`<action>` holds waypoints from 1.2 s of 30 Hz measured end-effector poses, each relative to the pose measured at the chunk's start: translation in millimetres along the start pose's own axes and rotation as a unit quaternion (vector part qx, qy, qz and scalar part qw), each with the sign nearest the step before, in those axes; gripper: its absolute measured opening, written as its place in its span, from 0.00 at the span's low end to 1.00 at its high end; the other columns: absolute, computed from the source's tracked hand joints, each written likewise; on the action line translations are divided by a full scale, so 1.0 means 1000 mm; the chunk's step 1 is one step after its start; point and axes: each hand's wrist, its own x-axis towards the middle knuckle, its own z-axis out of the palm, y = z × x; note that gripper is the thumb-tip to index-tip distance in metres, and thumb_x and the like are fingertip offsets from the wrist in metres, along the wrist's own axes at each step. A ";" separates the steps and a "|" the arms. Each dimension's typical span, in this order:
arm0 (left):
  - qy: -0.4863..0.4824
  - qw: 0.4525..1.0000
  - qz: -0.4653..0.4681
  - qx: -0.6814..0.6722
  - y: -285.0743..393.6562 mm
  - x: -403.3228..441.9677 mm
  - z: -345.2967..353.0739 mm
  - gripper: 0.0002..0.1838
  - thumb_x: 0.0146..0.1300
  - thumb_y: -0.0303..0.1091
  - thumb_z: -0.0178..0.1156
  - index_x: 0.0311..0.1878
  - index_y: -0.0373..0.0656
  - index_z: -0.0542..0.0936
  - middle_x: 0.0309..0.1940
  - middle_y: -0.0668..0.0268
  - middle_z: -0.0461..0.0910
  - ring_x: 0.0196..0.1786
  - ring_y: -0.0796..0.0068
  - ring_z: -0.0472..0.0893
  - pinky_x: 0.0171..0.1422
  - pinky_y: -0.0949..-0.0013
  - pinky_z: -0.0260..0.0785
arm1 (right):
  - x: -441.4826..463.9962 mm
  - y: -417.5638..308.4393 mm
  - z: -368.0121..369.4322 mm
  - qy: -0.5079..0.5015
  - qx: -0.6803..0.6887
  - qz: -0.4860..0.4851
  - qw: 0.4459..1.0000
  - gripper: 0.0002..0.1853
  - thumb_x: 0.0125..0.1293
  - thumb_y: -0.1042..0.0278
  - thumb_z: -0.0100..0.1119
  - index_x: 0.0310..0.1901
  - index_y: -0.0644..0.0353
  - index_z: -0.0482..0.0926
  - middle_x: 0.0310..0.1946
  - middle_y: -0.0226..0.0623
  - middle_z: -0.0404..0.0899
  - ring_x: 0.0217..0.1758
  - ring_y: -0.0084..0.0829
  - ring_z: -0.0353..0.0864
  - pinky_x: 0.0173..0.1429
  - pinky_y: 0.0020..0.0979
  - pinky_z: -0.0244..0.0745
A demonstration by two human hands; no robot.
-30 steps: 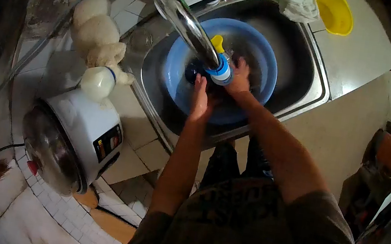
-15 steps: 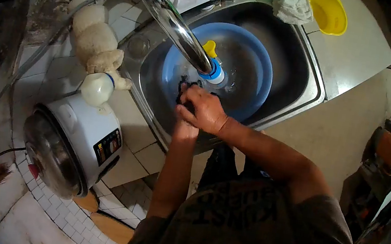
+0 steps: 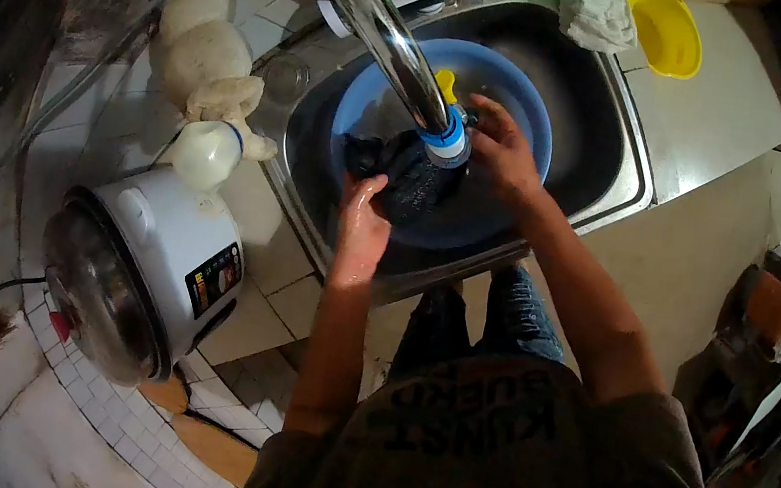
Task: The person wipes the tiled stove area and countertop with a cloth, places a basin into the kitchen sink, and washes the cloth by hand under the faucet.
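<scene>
A dark wet cloth [image 3: 411, 185] is spread between my hands over the blue basin [image 3: 541, 130], which sits in the steel sink [image 3: 605, 104]. My left hand [image 3: 363, 223] grips its lower left part, thumb on top. My right hand [image 3: 504, 148] is closed at the cloth's upper right end, beside the faucet's tip; the faucet hides part of that end. The chrome faucet [image 3: 382, 31] with a blue and white nozzle [image 3: 445, 143] and a yellow tab [image 3: 446, 85] hangs right above the cloth.
Left of the sink stand a white cooker [image 3: 174, 242] with a glass lid, a whitish container [image 3: 206, 156] and a pale stuffed-looking form [image 3: 206, 60]. Behind the sink lie a white cloth [image 3: 596, 14] and a yellow bowl [image 3: 665, 31]. A glass [image 3: 284, 77] stands by the sink's left edge.
My hands came together on the dark cloth at the basin's left, then moved apart. The cloth is now opened out under the faucet, and my right hand has moved up and right.
</scene>
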 end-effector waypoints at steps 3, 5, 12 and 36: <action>-0.041 0.998 0.001 -0.045 0.047 -0.013 0.023 0.22 0.55 0.25 0.53 0.55 0.40 0.67 0.54 0.63 0.71 0.58 0.64 0.70 0.63 0.59 0.62 | -0.019 -0.018 -0.012 -0.087 -0.023 0.002 0.996 0.17 0.52 0.79 0.55 0.46 0.60 0.72 0.44 0.31 0.73 0.48 0.24 0.71 0.52 0.26 0.65; -0.052 0.993 -0.031 -0.098 0.060 -0.012 0.024 0.27 0.55 0.22 0.54 0.59 0.42 0.63 0.56 0.63 0.67 0.59 0.65 0.68 0.64 0.59 0.61 | -0.027 -0.020 -0.021 -0.104 -0.054 -0.019 0.993 0.13 0.51 0.81 0.52 0.41 0.59 0.74 0.42 0.29 0.72 0.46 0.23 0.71 0.49 0.25 0.67; -0.060 0.988 0.031 0.140 0.056 -0.009 0.003 0.27 0.55 0.24 0.59 0.59 0.43 0.65 0.54 0.62 0.69 0.56 0.67 0.70 0.59 0.64 0.63 | -0.043 -0.044 -0.028 -0.074 0.027 -0.052 0.996 0.12 0.48 0.83 0.54 0.33 0.56 0.69 0.33 0.26 0.68 0.39 0.21 0.70 0.41 0.21 0.69; -0.077 0.955 -0.162 -0.237 0.002 0.016 0.027 0.25 0.61 0.57 0.50 0.52 0.46 0.72 0.48 0.64 0.74 0.50 0.65 0.74 0.56 0.60 0.66 | -0.043 0.055 0.066 -0.087 -0.366 -0.173 0.910 0.24 0.53 0.50 0.62 0.48 0.54 0.74 0.39 0.46 0.74 0.43 0.45 0.75 0.48 0.37 0.71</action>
